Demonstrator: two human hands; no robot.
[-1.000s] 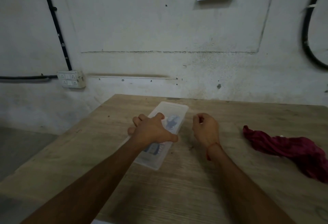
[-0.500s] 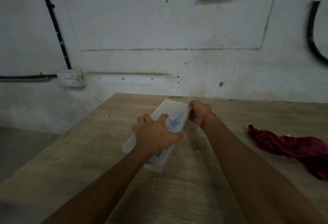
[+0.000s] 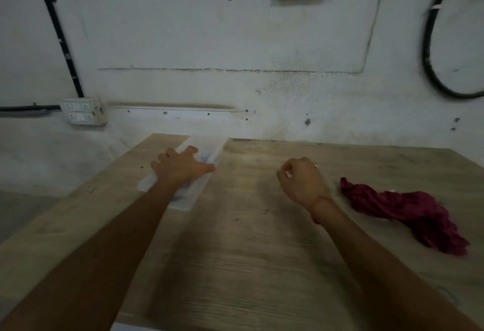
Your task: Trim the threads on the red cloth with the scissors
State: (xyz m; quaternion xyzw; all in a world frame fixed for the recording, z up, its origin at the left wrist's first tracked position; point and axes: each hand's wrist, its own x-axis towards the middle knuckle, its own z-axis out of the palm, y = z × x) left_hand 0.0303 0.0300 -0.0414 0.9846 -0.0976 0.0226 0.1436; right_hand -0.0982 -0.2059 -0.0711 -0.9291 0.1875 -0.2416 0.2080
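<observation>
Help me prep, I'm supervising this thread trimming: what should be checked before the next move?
1. Plastic box steadied: ok, the left hand holds it on the table.
2. Scissors in hand: not ok; they seem to be the blue shape inside the box.
3. Box lid off: cannot tell, too blurred.
4. Right hand free: ok, curled, nothing visible in it.
5. Red cloth reachable: ok, probably; it lies crumpled just right of that hand, untouched.

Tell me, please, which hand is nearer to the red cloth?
Right. The right hand is just left of the red cloth, not touching; the left hand holds the clear box farther left.
</observation>
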